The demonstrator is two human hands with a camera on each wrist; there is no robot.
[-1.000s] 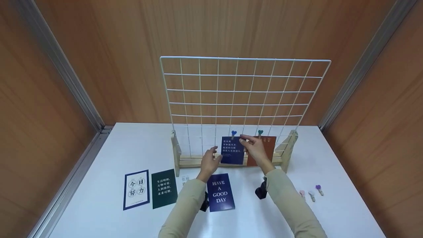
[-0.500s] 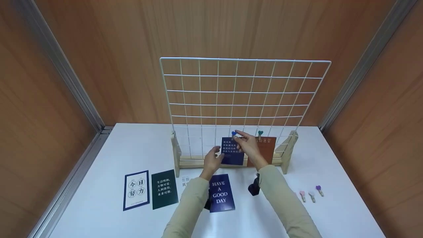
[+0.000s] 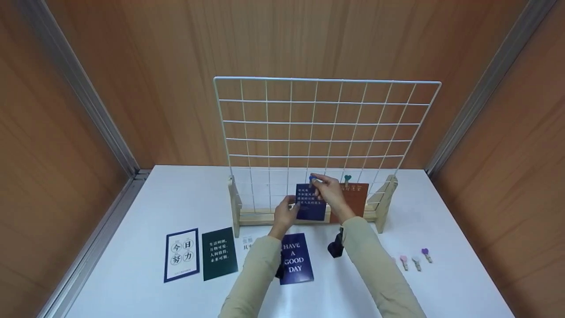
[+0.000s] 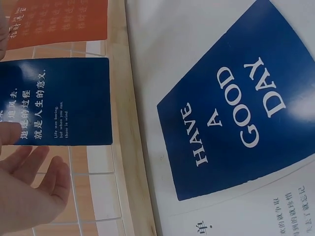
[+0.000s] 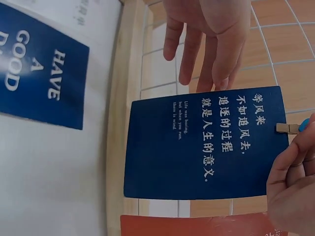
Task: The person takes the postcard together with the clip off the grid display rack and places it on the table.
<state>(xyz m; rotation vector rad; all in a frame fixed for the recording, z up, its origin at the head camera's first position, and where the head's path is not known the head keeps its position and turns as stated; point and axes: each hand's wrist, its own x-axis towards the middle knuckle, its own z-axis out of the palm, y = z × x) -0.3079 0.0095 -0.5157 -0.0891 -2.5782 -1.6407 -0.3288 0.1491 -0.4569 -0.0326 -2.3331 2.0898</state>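
Observation:
A dark blue card with white writing hangs against the white wire grid, under a small wooden clothespin with a blue heart. My right hand pinches the clothespin at its heart end, above the card's top edge. At the card's left edge is my left hand. Its thumb overlaps the card's face while the index finger reaches behind the edge; the other fingers curve loosely beside it. Right of the blue card, an orange-red card hangs from a green heart clothespin.
The grid stands in a wooden base. On the table lie a HAVE A GOOD DAY card, a dark green card, a blue-bordered white card and a partly hidden white card. Several heart clothespins lie right.
My right hand has moved left from the card's upper right corner to the blue heart clothespin and pinches it. My left hand has shifted slightly right, onto the card's left edge.

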